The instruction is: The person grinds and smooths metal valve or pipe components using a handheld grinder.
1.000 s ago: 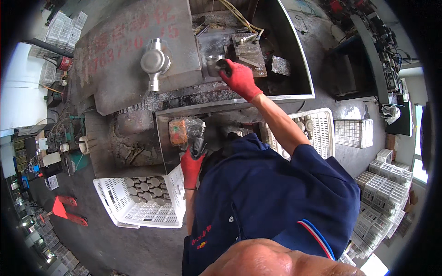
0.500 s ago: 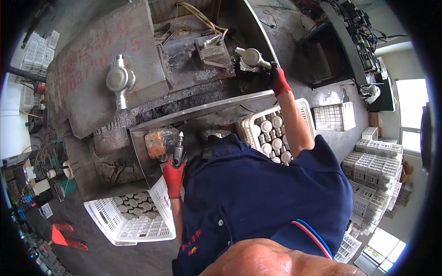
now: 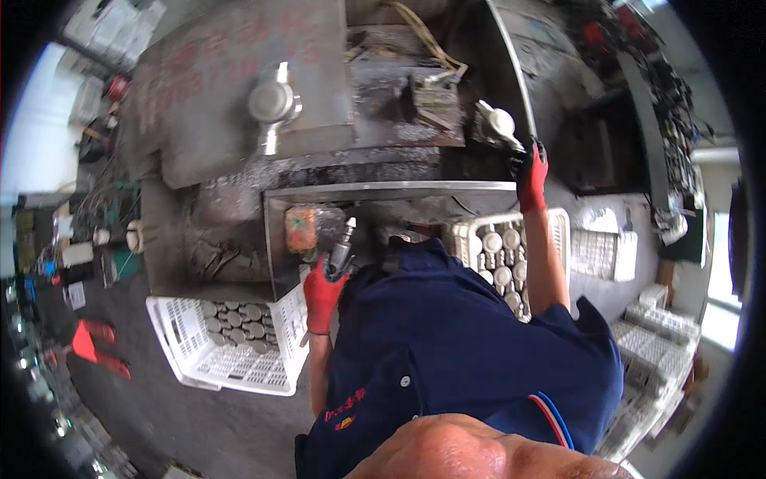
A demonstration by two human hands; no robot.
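Observation:
My right hand (image 3: 532, 177), in a red glove with dark fingers, is closed at the lower end of a silvery metal pipe-fitting casting (image 3: 502, 125) with a round body. The casting is tilted over the right end of the metal trough. My left hand (image 3: 324, 294), gloved the same way, wraps around a grey hand-held die grinder (image 3: 342, 249) with a pale pointed tip. Tip up, the grinder is close in front of my body, well apart from the casting. Another such casting (image 3: 271, 102) lies on the flat metal sheet to the left.
A block fixture (image 3: 437, 102) and a yellowish hose (image 3: 423, 36) are inside the trough (image 3: 383, 188). A cream crate (image 3: 561, 239) of castings stands under my right arm; a white crate (image 3: 171, 339) with more is at lower left. A red forked object (image 3: 97, 349) lies on the floor.
The whole view has shifted, so the bench appears farther right. My right hand has come slightly nearer with the casting, which tilts more steeply. The grinder in my left hand leans more to the right.

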